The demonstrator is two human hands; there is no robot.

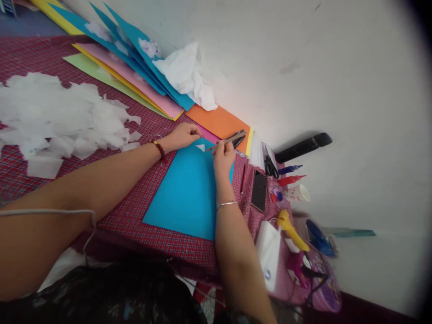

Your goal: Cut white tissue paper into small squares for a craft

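Note:
A blue sheet lies on the red checked tablecloth. Near its far edge is a small white paper piece. My right hand pinches a thin brown stick whose tip points toward that white piece. To the left of the piece, over the sheet's far left corner, my left hand has its fingers pressed together; whatever they may hold is too small to make out.
Many white paper pieces are heaped at the left. Coloured sheets, crumpled tissue and an orange sheet lie along the wall. Phone, scissors, paper cup and yellow glue gun are at right.

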